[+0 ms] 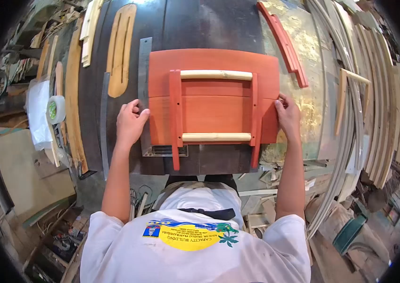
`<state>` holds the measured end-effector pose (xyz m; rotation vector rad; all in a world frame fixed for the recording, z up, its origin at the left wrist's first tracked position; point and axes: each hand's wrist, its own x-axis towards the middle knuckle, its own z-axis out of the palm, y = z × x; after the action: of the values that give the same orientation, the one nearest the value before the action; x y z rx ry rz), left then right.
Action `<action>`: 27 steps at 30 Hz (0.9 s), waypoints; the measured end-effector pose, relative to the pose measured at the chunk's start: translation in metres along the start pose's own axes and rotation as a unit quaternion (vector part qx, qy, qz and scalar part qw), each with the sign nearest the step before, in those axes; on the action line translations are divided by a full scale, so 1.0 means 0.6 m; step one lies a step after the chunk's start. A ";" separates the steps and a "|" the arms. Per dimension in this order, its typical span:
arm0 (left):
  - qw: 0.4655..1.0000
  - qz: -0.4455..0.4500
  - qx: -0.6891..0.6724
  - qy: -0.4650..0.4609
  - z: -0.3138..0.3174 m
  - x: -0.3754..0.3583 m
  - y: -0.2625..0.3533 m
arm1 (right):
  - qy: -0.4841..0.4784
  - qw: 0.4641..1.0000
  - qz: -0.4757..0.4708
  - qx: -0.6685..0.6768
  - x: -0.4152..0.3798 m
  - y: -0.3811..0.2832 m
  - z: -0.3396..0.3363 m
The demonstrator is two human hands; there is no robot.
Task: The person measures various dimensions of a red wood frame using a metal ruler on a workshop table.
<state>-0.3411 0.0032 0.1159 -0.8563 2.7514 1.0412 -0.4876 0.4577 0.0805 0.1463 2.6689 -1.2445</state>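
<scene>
A reddish-orange wooden panel [214, 61] lies on the dark table. On top of it rests a frame [176, 108] with two red side pieces joined by two pale crossbars; its lower ends reach past the panel's near edge. My left hand [132, 121] is at the panel's left edge, thumb and fingers bent toward each other, beside a metal square ruler [144, 89]. Whether its fingertips touch the panel is unclear. My right hand [288, 114] grips the panel's right edge, thumb on top and fingers at the rim.
A slotted wooden piece [121, 49] lies at the table's far left. Red strips [285, 45] lie at the far right. A tape roll [56, 109] and plastic sheet stand left of long boards. Many wooden strips [376, 104] line the right side.
</scene>
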 end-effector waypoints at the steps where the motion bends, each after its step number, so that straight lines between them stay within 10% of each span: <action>1: 1.000 0.001 0.010 0.003 0.003 0.001 -0.003 | -0.010 1.000 -0.004 0.007 0.002 0.006 0.001; 27: 1.000 0.000 0.015 -0.004 -0.005 0.000 -0.005 | -0.007 0.998 0.012 0.053 0.004 0.003 0.002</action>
<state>-0.3392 -0.0003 0.1166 -0.8446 2.7537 0.9976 -0.4893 0.4581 0.0776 0.1820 2.5818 -1.3750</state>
